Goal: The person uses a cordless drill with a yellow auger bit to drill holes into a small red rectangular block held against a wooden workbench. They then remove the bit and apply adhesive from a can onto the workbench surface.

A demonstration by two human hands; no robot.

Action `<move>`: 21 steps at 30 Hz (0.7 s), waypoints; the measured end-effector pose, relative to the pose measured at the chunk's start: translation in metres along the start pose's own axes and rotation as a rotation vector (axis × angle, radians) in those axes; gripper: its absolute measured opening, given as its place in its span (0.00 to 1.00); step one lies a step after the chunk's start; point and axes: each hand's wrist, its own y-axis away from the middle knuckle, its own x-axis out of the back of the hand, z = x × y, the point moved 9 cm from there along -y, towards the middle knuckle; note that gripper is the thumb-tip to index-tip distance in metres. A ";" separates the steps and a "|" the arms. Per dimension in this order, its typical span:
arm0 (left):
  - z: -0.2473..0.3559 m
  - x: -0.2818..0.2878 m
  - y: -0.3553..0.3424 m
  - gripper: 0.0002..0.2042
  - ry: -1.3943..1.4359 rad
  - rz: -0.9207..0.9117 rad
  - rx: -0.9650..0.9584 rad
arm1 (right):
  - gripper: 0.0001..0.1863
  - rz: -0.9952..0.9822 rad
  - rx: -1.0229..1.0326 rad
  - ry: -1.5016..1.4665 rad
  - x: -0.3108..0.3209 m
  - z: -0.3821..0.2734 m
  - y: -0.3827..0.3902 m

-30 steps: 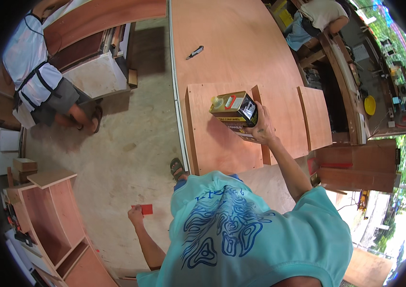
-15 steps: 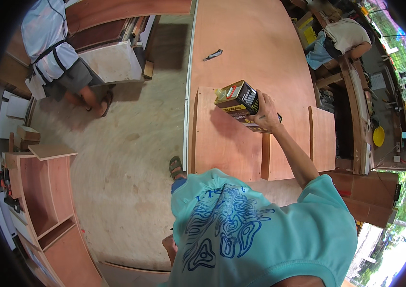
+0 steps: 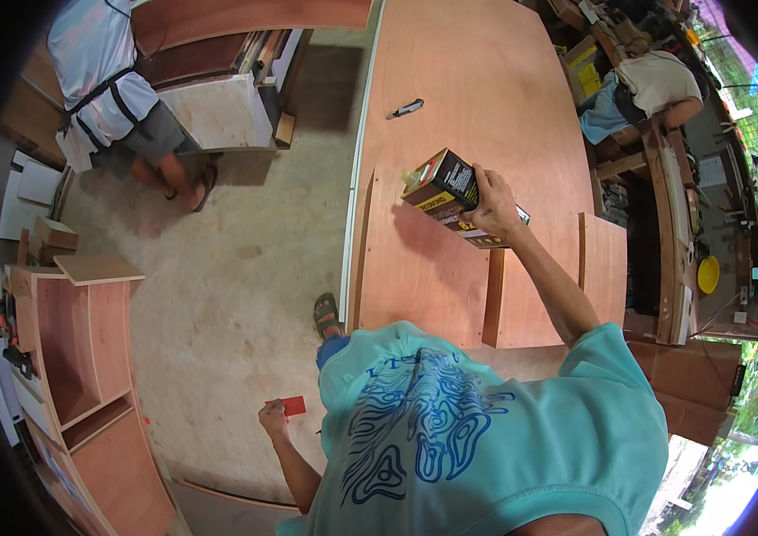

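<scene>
My right hand is closed around a rectangular black and gold can. The can is tipped on its side above a reddish wooden panel, its pale spout pointing left; whether anything flows from it I cannot tell. My left hand is out to the left of my body, over the floor, pinching a flat red rectangular piece, possibly a spreader. Beyond the can, a utility knife lies on the large wooden sheet.
More wooden panels lie to the right of the first. A wooden cabinet stands at the left. One person is at the far left by stacked boards; another person bends at the far right near a cluttered bench.
My left hand has come out from beside my body, bringing the red piece into view. The right hand keeps its grip on the tilted can, which has hardly moved. The view has shifted slightly.
</scene>
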 end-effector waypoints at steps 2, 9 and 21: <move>-0.001 0.000 -0.001 0.05 -0.009 -0.002 0.003 | 0.55 -0.009 -0.003 0.003 0.001 -0.001 -0.001; -0.020 -0.005 0.016 0.09 -0.002 0.047 0.085 | 0.55 -0.004 -0.015 -0.003 0.003 -0.004 -0.004; -0.019 -0.010 0.018 0.09 0.065 0.022 0.058 | 0.58 -0.043 -0.041 -0.009 -0.003 -0.008 -0.001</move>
